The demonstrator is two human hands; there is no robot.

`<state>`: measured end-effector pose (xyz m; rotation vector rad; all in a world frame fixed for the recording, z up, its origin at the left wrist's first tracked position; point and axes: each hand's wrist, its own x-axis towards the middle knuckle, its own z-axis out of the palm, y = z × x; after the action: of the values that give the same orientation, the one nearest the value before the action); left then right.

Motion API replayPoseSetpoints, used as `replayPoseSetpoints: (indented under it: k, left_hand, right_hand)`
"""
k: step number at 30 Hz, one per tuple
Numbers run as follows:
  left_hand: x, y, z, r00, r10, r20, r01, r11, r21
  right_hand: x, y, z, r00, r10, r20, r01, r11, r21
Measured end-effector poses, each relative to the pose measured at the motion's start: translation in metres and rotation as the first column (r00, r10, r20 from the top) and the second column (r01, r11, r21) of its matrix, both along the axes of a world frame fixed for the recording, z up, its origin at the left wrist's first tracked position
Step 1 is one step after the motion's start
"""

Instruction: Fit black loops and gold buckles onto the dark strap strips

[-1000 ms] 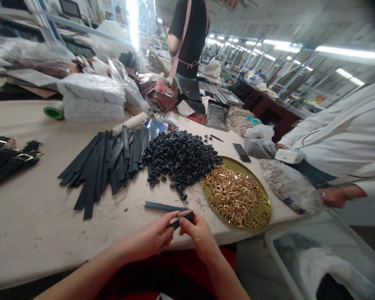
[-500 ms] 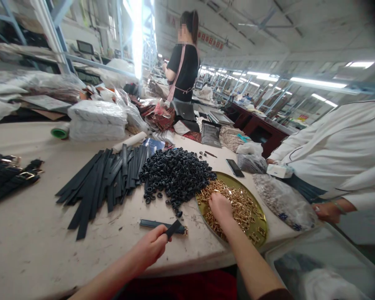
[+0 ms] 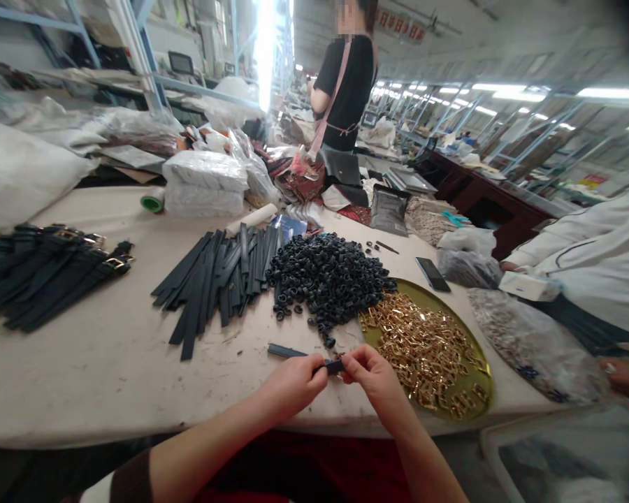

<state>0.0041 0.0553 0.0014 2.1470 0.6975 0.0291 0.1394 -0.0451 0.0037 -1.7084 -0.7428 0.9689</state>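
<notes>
My left hand pinches a short black strap near the table's front edge. At the strap's right end my right hand is closed, its thumb and finger together; whether a buckle is between them is too small to tell. Another black strap lies on the table just behind my left hand. A heap of small black loops sits beyond my hands, with loose black strips to its left. Gold buckles fill much of a round gold tray on the right.
Finished-looking belts lie at the left. A phone and a bag of small parts are beyond and beside the tray. One person stands behind the table; another's white sleeve is at the right.
My right hand has left the buckle tray and come to the end of the strap in my left hand. The view has shifted left, showing more of the belts.
</notes>
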Motion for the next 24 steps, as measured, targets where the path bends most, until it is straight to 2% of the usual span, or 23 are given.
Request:
replayPoseSetpoints:
  k: [2, 4, 7, 11, 16, 19, 22, 24]
  left_hand:
    - [-0.007, -0.001, -0.005, 1.000, 0.001, -0.001, -0.001, 1.000, -0.017]
    - [-0.012, -0.001, -0.007, 1.000, 0.009, -0.002, -0.010, 0.999, -0.042]
    - [-0.015, 0.000, -0.008, 0.999, 0.027, -0.020, -0.029, 0.997, -0.066]
    - [-0.015, -0.003, -0.009, 0.999, 0.039, 0.012, -0.037, 0.993, -0.111]
    - [-0.013, -0.009, -0.007, 0.992, 0.057, 0.109, -0.038, 0.985, -0.168]
    - [-0.015, -0.010, -0.004, 0.994, 0.071, 0.083, -0.051, 0.973, -0.223]
    - [-0.018, -0.009, -0.003, 0.996, 0.066, 0.052, -0.048, 0.954, -0.295]
    - [-0.018, -0.008, -0.004, 0.993, 0.091, 0.082, -0.056, 0.935, -0.351]
  right_hand:
    - [-0.008, -0.001, -0.007, 0.973, -0.039, -0.227, 0.042, 0.999, 0.012]
    - [-0.013, -0.001, -0.011, 0.906, -0.080, -0.415, 0.095, 0.995, 0.017]
    - [-0.019, -0.001, -0.013, 0.836, -0.116, -0.537, 0.156, 0.987, 0.030]
    - [-0.028, 0.000, -0.017, 0.805, -0.184, -0.564, 0.241, 0.970, 0.027]
    - [-0.043, -0.002, -0.026, 0.835, -0.203, -0.511, 0.288, 0.953, 0.091]
    - [-0.048, -0.001, -0.024, 0.819, -0.270, -0.506, 0.356, 0.931, 0.079]
    - [-0.049, 0.001, -0.019, 0.753, -0.369, -0.546, 0.473, 0.879, 0.058]
    - [-0.052, 0.001, -0.018, 0.768, -0.345, -0.540, 0.444, 0.894, 0.060]
